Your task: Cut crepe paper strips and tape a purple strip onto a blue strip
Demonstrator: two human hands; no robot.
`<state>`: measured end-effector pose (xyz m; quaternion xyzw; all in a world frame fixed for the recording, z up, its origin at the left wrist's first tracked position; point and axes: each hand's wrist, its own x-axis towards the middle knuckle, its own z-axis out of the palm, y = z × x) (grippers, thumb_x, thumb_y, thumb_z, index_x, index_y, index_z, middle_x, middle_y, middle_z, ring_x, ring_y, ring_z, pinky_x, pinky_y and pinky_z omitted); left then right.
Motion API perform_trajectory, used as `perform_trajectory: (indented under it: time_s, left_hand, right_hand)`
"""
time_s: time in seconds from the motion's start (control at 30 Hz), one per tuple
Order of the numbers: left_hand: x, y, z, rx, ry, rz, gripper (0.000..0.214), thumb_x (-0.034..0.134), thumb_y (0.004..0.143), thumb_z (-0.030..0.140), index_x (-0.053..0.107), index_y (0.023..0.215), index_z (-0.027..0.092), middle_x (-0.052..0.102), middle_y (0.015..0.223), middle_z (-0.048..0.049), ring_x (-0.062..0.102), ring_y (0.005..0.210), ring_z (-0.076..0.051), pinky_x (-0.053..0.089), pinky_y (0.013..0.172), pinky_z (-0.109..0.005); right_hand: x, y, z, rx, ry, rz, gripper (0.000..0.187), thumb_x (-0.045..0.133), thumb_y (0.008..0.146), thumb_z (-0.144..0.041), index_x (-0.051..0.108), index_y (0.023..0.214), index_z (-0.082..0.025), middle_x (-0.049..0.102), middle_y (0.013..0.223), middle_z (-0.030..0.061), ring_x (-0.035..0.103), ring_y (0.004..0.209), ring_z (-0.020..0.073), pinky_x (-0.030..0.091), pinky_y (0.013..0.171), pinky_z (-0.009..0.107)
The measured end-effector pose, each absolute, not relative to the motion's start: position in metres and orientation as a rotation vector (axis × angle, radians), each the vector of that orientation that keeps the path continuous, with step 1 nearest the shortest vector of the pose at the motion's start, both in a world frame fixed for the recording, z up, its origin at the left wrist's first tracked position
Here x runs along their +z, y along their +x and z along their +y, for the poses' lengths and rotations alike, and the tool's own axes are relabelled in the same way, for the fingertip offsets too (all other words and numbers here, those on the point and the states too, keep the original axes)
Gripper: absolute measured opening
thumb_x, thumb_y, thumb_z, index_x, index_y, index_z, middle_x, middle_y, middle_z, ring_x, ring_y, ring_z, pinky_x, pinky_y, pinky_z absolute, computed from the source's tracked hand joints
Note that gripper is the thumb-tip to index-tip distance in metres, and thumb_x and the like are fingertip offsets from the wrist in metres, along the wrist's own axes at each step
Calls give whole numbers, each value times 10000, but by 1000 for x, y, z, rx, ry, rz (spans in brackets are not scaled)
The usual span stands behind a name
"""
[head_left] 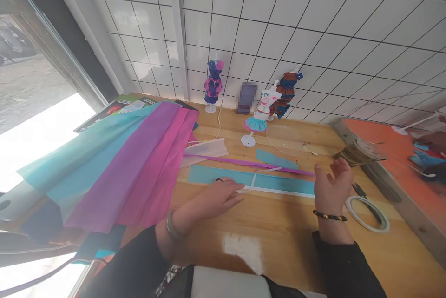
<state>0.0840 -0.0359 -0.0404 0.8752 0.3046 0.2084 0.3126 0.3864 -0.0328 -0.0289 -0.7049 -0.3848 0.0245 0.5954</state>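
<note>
My left hand (216,196) lies flat on the wooden table (278,233), fingers stretched out and pressing the near edge of a long teal fabric strip (223,175). A narrow white strip (278,191) runs along that teal piece's front edge, by my fingertips. My right hand (332,186) hovers over the strip's right end, fingers loosely spread and raised, holding nothing. A thin purple ribbon (251,163) lies just behind the teal strip, and a small teal scrap (275,158) sits beyond it.
Sheets of teal, purple and pink fabric (132,168) drape over the table's left side. Three small dressed mannequins (213,85) stand by the tiled wall. A tape roll (367,214), scissors (360,192), a clear lid (289,139) and a plastic cup (358,151) lie to the right.
</note>
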Motion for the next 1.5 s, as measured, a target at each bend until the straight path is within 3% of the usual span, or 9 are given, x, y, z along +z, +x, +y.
perform_trajectory:
  time_s: [0.07, 0.13, 0.4, 0.67, 0.87, 1.0, 1.2, 1.33, 1.5]
  left_hand:
    - [-44, 88, -38, 494, 2420, 710, 329, 395, 882, 342, 505, 1152, 189, 601, 1041, -65, 468, 1073, -205, 368, 900, -333]
    - [-47, 91, -40, 490, 2498, 638, 307, 413, 876, 326, 517, 1123, 176, 602, 1043, -64, 430, 1126, -213, 343, 938, -335]
    - [-45, 87, -41, 590, 2609, 526, 325, 448, 856, 355, 508, 1130, 192, 500, 1246, -53, 358, 1212, -213, 281, 1018, -357]
    - [-43, 81, -31, 828, 2548, 843, 265, 387, 887, 270, 535, 1083, 174, 599, 1040, -60, 496, 1047, -176, 401, 895, -326]
    - [-32, 63, -16, 1069, 2553, 1282, 310, 443, 858, 231, 494, 1162, 200, 482, 1248, -84, 298, 1250, -250, 282, 1004, -462]
    - [-29, 53, -8, 1016, 2515, 1302, 279, 470, 855, 254, 533, 1124, 217, 580, 1132, -60, 341, 1221, -255, 200, 1025, -500]
    - [-29, 50, -7, 964, 2270, 1057, 165, 493, 845, 291, 640, 869, 219, 661, 851, -16, 557, 926, -174, 361, 921, -377]
    - [-23, 49, -15, 880, 1980, 1014, 192, 519, 819, 310, 629, 944, 214, 650, 928, -20, 579, 848, -147, 464, 725, -261]
    - [-11, 47, -24, 747, 1930, 994, 294, 532, 798, 289, 579, 1083, 237, 643, 846, 13, 573, 802, -123, 465, 706, -232]
  right_hand:
    - [-22, 363, -25, -108, -1610, -1224, 428, 556, 756, -358, 479, 1156, -227, 503, 1184, 74, 450, 1122, 218, 346, 953, 447]
    - [-18, 332, -15, 2, -1507, -1666, 300, 493, 810, -324, 535, 1090, -223, 570, 1097, 69, 491, 1065, 203, 367, 936, 417]
    - [-35, 254, 38, 282, -1493, -2413, 240, 458, 852, -294, 610, 1010, -197, 636, 945, 75, 526, 929, 207, 388, 806, 357]
    - [-41, 246, 42, 310, -1430, -2514, 168, 492, 840, -263, 636, 774, -209, 634, 801, 37, 530, 808, 174, 348, 701, 298]
    - [-22, 266, 11, 183, -1348, -2476, 236, 398, 890, -300, 608, 855, -199, 647, 825, 52, 554, 814, 178, 351, 762, 342]
    - [0, 288, -19, 130, -1308, -2484, 247, 382, 896, -298, 611, 886, -204, 655, 824, 56, 567, 796, 184, 381, 767, 362]
    - [11, 315, -49, 254, -1365, -2338, 244, 420, 871, -340, 638, 897, -233, 665, 857, 52, 590, 824, 190, 440, 763, 364]
    - [14, 318, -60, 436, -1446, -2289, 251, 438, 855, -378, 635, 915, -235, 661, 835, 44, 593, 788, 179, 466, 702, 331]
    - [18, 285, -61, 558, -1366, -2315, 279, 505, 822, -390, 593, 1021, -214, 641, 941, 58, 572, 863, 175, 453, 751, 315]
